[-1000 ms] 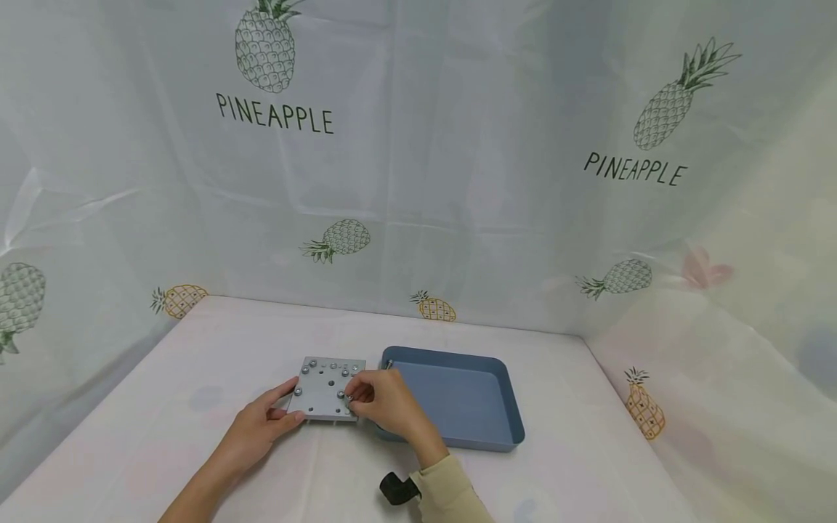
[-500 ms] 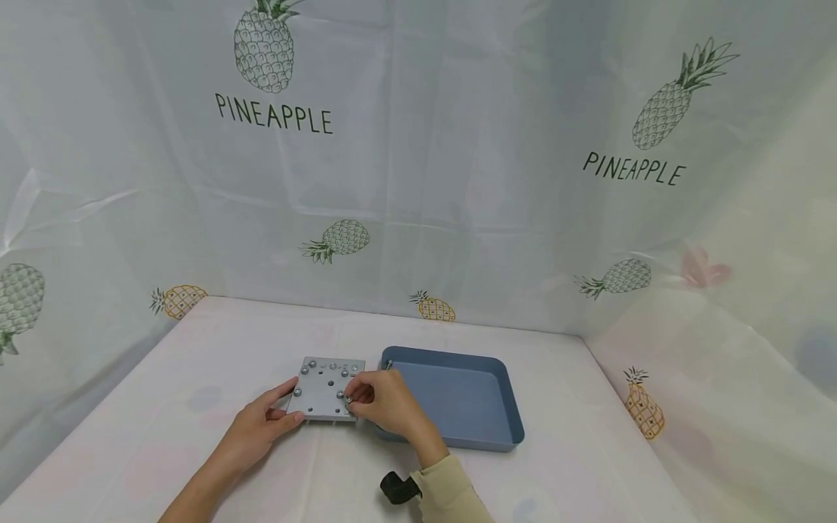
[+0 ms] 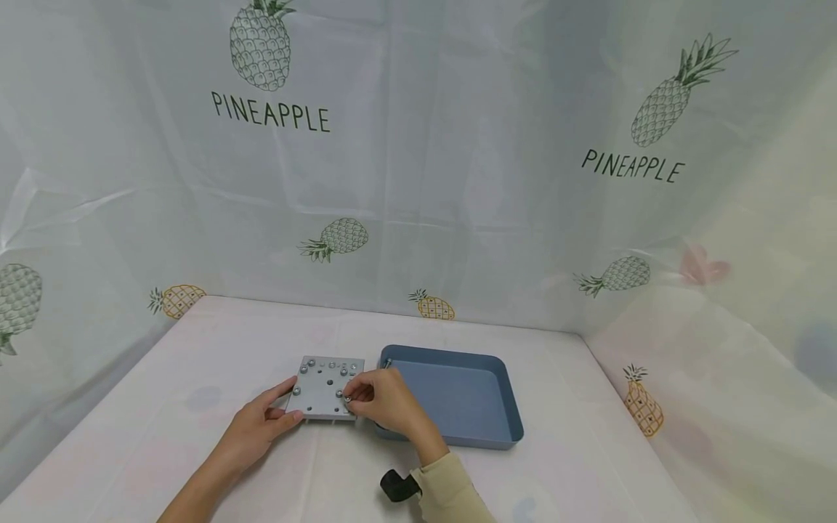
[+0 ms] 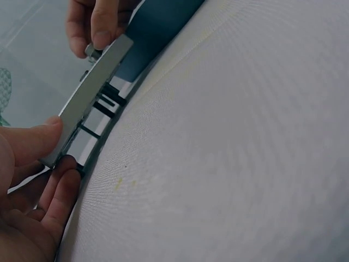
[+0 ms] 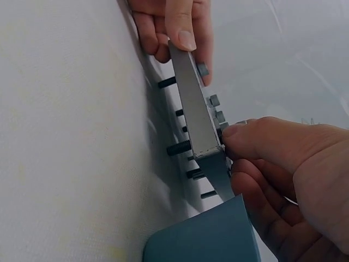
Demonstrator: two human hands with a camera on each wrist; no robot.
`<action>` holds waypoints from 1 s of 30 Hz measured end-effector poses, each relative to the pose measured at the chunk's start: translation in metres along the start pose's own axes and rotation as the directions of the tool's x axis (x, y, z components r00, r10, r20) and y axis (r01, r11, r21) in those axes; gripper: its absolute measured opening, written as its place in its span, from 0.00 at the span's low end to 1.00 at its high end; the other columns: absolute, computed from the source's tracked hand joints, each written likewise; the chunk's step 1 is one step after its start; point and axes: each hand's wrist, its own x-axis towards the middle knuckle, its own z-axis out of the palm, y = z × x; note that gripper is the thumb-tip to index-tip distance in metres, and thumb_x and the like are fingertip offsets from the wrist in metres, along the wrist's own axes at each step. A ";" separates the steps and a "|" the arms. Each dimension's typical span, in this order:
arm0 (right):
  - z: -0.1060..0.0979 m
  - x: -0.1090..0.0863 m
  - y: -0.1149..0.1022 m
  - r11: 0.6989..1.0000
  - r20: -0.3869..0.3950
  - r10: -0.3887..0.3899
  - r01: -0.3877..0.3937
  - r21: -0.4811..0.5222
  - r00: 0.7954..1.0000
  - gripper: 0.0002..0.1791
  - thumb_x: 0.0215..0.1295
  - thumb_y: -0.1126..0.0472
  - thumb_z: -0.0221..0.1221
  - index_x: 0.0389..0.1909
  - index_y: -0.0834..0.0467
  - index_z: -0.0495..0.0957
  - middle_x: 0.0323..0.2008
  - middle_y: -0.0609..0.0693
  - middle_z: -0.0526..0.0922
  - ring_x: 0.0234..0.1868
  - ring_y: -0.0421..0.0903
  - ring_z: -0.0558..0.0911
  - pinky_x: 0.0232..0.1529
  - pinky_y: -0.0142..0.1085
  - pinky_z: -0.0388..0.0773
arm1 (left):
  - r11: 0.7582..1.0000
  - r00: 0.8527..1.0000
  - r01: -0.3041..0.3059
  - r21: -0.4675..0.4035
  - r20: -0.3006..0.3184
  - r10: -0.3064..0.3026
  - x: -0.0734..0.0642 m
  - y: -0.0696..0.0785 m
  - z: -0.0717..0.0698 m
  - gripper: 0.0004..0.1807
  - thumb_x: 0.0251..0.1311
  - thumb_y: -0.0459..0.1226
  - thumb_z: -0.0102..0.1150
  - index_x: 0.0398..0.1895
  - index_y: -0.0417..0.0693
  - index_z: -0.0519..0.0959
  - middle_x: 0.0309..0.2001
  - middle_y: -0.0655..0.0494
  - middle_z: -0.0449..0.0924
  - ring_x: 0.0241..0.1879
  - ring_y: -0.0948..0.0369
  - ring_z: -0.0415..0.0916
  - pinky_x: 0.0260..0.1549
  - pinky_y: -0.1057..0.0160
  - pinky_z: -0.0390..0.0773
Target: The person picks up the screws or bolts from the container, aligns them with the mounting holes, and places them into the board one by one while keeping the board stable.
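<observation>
A silver metal plate (image 3: 317,403) with holes and several bolts set in it is held a little above the table, bolt shanks (image 5: 179,148) sticking out below. My left hand (image 3: 255,428) grips its left side, thumb on the near edge and fingers at the far side and underneath. At the near right corner my right hand (image 3: 387,401) pinches a bolt (image 4: 94,53) between thumb and fingertips, its head standing just over the plate's top face. Fingers cover part of that bolt. More bolt heads (image 5: 215,100) stand along the plate's upper face.
Right beside the plate lies a shallow blue tray (image 3: 458,396), with a bolt (image 3: 388,363) leaning at its far left corner. The right forearm passes over the tray's near left part. A pineapple-printed curtain (image 3: 445,181) hangs behind the pale tablecloth (image 3: 569,407).
</observation>
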 end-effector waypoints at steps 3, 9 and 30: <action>-0.001 0.000 0.000 1.000 0.001 0.003 -0.003 0.006 1.000 0.06 0.64 0.70 0.73 0.37 0.56 0.90 0.30 0.39 0.85 0.31 0.30 0.80 0.36 0.26 0.80 | 1.000 1.000 0.002 -0.004 0.004 -0.002 0.001 0.000 0.000 0.44 0.67 0.50 0.72 0.83 0.55 0.64 0.59 0.49 0.83 0.50 0.60 0.79 0.45 0.63 0.76; -0.002 -0.001 -0.001 1.000 0.000 0.002 -0.002 0.019 1.000 0.06 0.64 0.70 0.72 0.38 0.58 0.90 0.32 0.42 0.88 0.31 0.29 0.81 0.37 0.26 0.80 | 1.000 1.000 0.001 0.015 0.000 -0.001 0.002 -0.001 0.000 0.44 0.67 0.51 0.72 0.83 0.55 0.64 0.58 0.49 0.83 0.50 0.60 0.79 0.46 0.62 0.76; -0.021 -0.005 0.001 0.997 -0.012 -0.014 0.015 0.080 1.000 0.10 0.70 0.67 0.68 0.49 0.59 0.89 0.43 0.50 0.90 0.39 0.34 0.84 0.46 0.30 0.82 | 1.000 1.000 0.001 0.023 -0.005 -0.001 0.001 0.001 -0.002 0.44 0.67 0.50 0.72 0.83 0.54 0.65 0.59 0.50 0.82 0.50 0.59 0.78 0.48 0.59 0.74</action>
